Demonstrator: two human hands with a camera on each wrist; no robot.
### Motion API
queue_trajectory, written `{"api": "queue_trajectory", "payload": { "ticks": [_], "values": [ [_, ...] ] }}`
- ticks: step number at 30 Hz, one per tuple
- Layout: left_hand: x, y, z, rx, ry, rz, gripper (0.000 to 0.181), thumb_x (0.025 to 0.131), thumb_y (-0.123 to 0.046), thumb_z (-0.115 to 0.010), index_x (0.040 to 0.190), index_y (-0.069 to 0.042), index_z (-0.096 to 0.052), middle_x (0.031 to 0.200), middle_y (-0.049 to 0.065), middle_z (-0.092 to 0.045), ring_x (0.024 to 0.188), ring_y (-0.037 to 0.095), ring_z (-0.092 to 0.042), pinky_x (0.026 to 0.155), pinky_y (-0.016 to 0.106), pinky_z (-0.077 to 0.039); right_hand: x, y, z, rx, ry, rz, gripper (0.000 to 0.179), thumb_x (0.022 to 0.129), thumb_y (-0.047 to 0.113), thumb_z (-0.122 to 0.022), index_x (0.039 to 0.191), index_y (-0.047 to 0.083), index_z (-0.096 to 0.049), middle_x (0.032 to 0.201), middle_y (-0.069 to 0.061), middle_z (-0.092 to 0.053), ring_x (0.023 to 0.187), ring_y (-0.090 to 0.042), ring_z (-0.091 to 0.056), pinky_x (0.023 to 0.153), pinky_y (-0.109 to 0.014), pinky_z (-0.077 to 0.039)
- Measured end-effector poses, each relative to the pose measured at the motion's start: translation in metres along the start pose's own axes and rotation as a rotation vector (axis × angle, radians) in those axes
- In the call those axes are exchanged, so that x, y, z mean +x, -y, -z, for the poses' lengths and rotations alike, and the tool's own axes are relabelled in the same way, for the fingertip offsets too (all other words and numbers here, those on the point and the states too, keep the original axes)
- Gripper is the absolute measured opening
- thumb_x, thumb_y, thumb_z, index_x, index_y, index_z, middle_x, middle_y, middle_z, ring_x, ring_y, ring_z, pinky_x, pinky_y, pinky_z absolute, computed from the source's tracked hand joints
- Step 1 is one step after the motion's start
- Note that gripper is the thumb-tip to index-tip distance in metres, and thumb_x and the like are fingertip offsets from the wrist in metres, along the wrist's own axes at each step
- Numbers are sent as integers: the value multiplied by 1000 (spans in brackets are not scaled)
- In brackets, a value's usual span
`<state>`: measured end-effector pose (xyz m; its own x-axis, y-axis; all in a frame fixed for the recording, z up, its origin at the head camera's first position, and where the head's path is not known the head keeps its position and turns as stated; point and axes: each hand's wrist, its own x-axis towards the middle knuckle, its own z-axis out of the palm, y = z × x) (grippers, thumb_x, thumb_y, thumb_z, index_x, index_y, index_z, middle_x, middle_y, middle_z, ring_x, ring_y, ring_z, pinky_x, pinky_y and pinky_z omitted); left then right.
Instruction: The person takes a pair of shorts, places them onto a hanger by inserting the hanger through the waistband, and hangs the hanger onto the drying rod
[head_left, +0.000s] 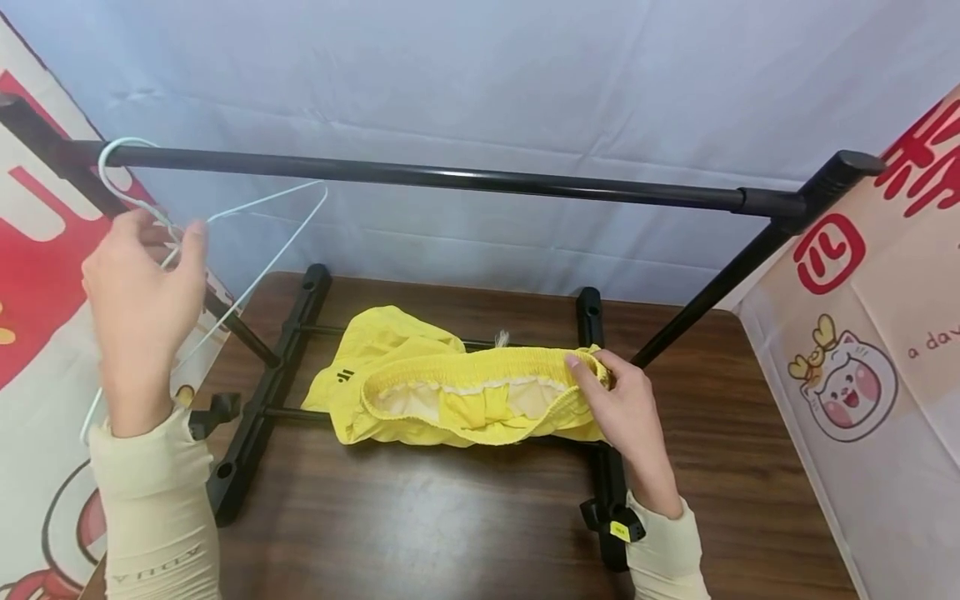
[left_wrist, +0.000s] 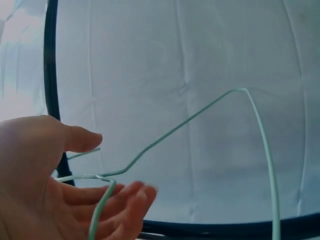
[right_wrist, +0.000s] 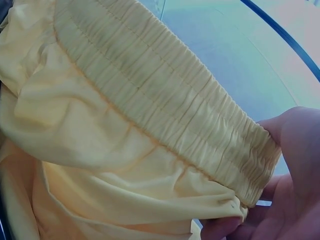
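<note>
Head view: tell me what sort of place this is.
Probably a makeshift booth or staged corner: a black clothes rack stands on a brown tabletop, with a pale cloth backdrop behind.

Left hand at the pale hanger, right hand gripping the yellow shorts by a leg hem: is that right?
No: the right hand grips the yellow shorts by the gathered waistband, not a leg hem; the right wrist view shows it. The left hand is at the pale hanger.
</note>
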<state>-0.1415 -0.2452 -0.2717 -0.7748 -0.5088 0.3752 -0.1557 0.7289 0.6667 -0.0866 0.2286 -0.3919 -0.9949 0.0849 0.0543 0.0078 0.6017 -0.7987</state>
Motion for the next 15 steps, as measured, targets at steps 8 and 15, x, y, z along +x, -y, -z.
{"api": "queue_trajectory", "payload": {
  "ticks": [8, 15],
  "values": [
    [15, 12, -9, -13, 96, -70, 48, 102, -49, -50, 120, -10, -73, 70, -35, -61, 67, -13, -44, 67, 22, -34, -1, 0, -1, -2, 7, -12, 42, 105, 53, -59, 113, 15, -74, 77, -8, -57, 59, -19, -51, 56, -27, -41],
    [18, 11, -16, -22, 83, -110, 57, 107, -46, -42, 96, -3, -78, 44, -13, -32, 49, 13, -27, 49, 32, -22, 0, 0, -3, -10, 13, -16, 42, 105, 54, -59, 111, 15, -73, 80, -8, -58, 62, -20, -52, 57, -28, -41]
  ]
}}
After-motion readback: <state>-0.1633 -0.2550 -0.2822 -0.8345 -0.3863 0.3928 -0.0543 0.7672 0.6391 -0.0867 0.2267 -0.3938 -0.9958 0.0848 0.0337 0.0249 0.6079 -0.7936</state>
